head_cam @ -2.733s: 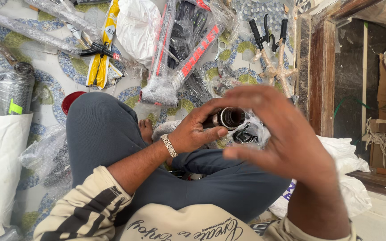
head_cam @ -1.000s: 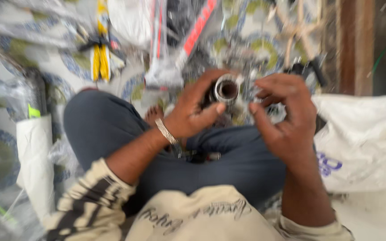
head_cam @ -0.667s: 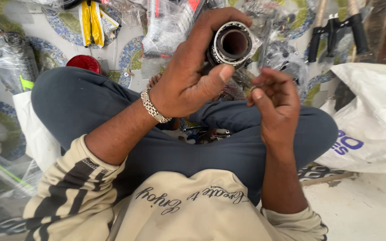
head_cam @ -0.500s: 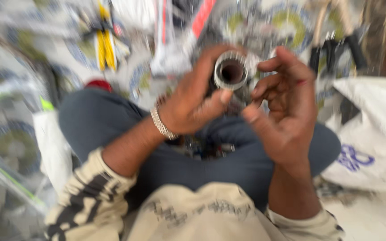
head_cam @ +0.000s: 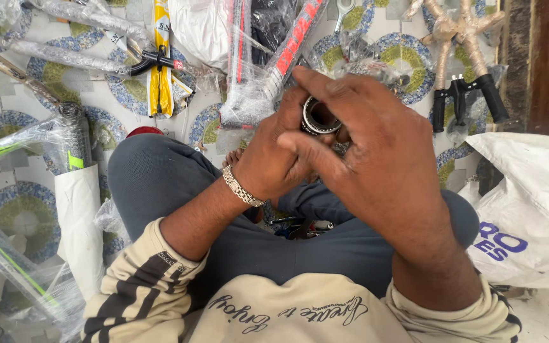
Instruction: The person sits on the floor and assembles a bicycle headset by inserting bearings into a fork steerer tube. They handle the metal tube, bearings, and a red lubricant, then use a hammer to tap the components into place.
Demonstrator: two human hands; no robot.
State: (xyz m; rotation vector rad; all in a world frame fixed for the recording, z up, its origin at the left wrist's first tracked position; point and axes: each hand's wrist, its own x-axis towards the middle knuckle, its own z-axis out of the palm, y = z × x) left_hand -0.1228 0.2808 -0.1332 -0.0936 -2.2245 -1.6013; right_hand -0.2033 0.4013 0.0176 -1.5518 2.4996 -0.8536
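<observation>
I sit cross-legged on a patterned tile floor. My left hand point(head_cam: 274, 162), with a metal bracelet at the wrist, grips a short metal tube with a shiny ring at its open end point(head_cam: 318, 117). My right hand point(head_cam: 376, 159) reaches over it from the right; its index finger and thumb curl around the tube's rim. Most of the tube's body is hidden behind both hands. Both hands hover above my lap in dark blue trousers.
Plastic-wrapped bicycle parts lie around: a red-lettered frame tube point(head_cam: 287, 51), a yellow part point(head_cam: 160, 63), black handlebar grips point(head_cam: 471, 95), a wrapped green-marked piece point(head_cam: 39, 136). A white sack point(head_cam: 528, 209) sits at right, small tools under my legs point(head_cam: 300, 227).
The tube has stayed in my left hand throughout. My right hand moved from beside the tube to over its rim, covering more of it. The view shifted and steadied.
</observation>
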